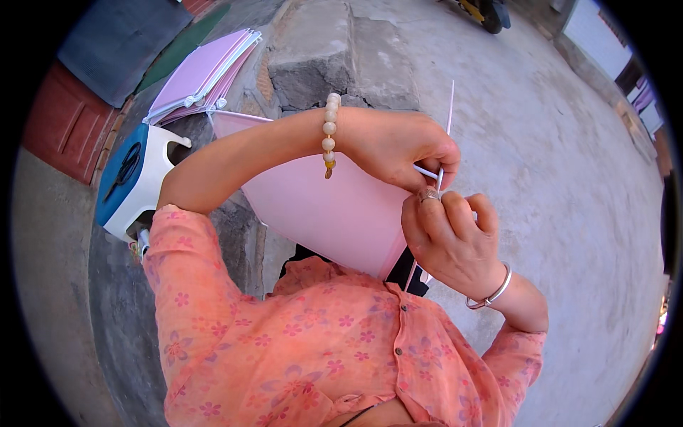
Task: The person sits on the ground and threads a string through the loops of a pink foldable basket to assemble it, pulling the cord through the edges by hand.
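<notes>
Working at the far right edge of a pale-pink panel (327, 203), which lies slanted in front of the floral shirt (341, 341), partly beneath the left forearm (249, 153). Left hand (398, 146): fingers drawn in narrowly, pinching at crossing white strips (426, 171). Right hand (455, 238): fingers curled in close just below, apparently closed on the same strips. Progress, judged: this panel looks partway through, its corner in hand and not visibly secured. A stack of pink panels (203, 67), white-edged with white knot-like bits (192, 102) at the near corner, looks further along; count uncertain. Black-handled scissors (126, 164) lie on the blue-topped stool (151, 185), out of use. Obscured: both thumbs' contact, how the strips cross, and the panel's middle top edge. Cannot tell whether the thin pale line (451, 107) rising past the left hand is rod, cord or edging.
</notes>
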### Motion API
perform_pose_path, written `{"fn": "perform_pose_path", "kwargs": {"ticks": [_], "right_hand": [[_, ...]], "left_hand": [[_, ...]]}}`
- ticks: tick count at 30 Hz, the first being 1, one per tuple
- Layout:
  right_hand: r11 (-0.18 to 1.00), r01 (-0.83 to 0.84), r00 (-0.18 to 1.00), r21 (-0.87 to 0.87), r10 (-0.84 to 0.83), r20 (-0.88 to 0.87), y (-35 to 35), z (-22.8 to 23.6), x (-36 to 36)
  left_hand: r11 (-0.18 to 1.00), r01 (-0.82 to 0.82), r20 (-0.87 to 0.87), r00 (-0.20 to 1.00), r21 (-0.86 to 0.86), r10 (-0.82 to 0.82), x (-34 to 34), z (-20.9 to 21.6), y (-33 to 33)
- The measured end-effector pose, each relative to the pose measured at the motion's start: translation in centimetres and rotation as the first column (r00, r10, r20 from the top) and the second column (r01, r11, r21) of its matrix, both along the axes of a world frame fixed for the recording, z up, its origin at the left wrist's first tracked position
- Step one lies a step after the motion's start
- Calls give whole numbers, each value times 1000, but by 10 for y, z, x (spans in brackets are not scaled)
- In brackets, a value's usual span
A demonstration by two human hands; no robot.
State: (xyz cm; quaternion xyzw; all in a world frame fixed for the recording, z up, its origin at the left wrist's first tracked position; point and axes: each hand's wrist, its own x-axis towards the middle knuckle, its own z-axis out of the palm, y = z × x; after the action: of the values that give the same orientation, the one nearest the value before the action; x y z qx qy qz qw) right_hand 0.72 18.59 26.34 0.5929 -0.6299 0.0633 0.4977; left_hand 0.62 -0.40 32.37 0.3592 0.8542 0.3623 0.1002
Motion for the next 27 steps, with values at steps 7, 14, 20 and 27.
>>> {"fn": "perform_pose_path", "kwargs": {"ticks": [7, 14, 20, 27], "right_hand": [[952, 197, 964, 235, -145, -221, -5, 8, 2], [926, -83, 987, 369, 128, -99, -18, 4, 2], [706, -709, 432, 4, 430, 793, 0, 10, 29], [777, 62, 2, -626, 627, 779, 246, 16, -45]], "left_hand": [[998, -24, 54, 998, -50, 27, -4, -1, 2], [997, -60, 70, 996, -40, 63, -7, -4, 3], [993, -28, 90, 995, -112, 38, -10, 2, 11], [989, -67, 75, 994, -134, 78, -2, 4, -2]]}}
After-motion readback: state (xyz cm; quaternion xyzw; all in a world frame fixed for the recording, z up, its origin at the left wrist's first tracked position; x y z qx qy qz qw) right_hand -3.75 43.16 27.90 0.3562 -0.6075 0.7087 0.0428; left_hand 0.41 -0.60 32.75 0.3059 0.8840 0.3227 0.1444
